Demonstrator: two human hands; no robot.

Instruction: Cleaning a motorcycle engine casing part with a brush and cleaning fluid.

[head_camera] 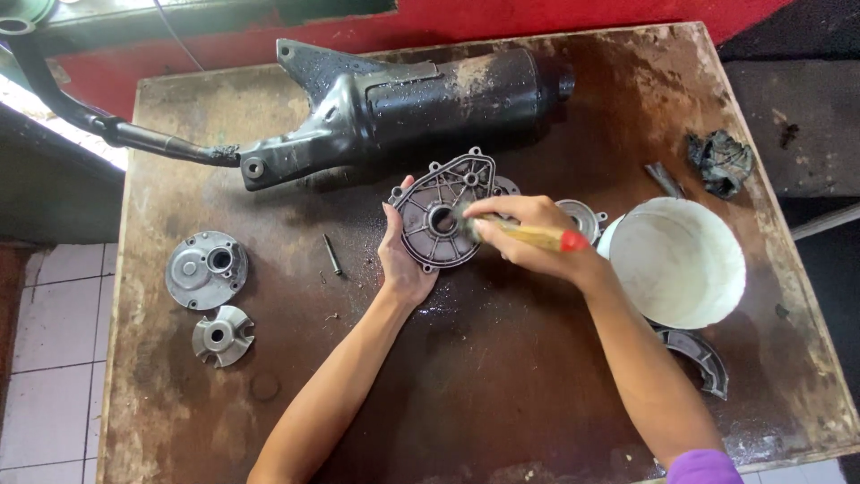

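At the centre of the frame, the left hand point(405, 260) holds a grey ribbed cover point(441, 212) tilted up off the brown worktop point(502, 376), its grip closed around the lower edge. The right hand point(528, 235) has its grip closed on a brush point(524, 235) with a wooden, red-ended handle, bristles at the cover's central hole. A white bucket point(678, 262) stands at right, a black muffler point(403, 103) lies above, and two round metal parts point(208, 269) rest at left.

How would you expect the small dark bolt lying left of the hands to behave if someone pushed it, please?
The bolt is thin and round, so it would probably roll sideways. It looks like stiff metal. The tabletop appears wet and grimy, which may make the bolt slippery to pinch.
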